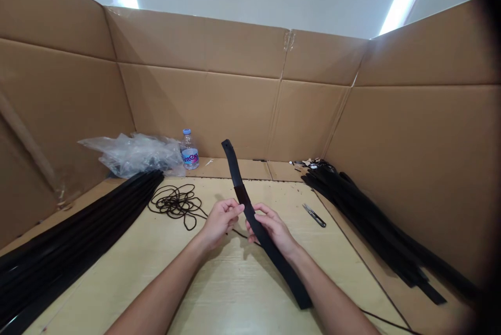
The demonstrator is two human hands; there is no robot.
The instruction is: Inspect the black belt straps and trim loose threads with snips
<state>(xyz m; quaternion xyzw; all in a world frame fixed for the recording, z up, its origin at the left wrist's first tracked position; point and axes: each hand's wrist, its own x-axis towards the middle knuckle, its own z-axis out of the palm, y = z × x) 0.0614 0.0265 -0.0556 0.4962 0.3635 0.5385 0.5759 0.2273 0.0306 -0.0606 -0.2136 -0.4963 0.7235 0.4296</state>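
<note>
Black strap (271, 261) tilted above the counter (340, 277), its middle between left hand (221, 223) and right hand (274, 229), fingers (263, 215) clamped on its edges for steady control; snips (313, 215) nearby, right.

The strap (261, 233) is plain black — so is the coiled cord (176, 205). The table (129, 285) is pale yellow with faint wood grain, the cardboard walls (195, 110) plain tan, the bottle (190, 156) label blue and pink.
</note>
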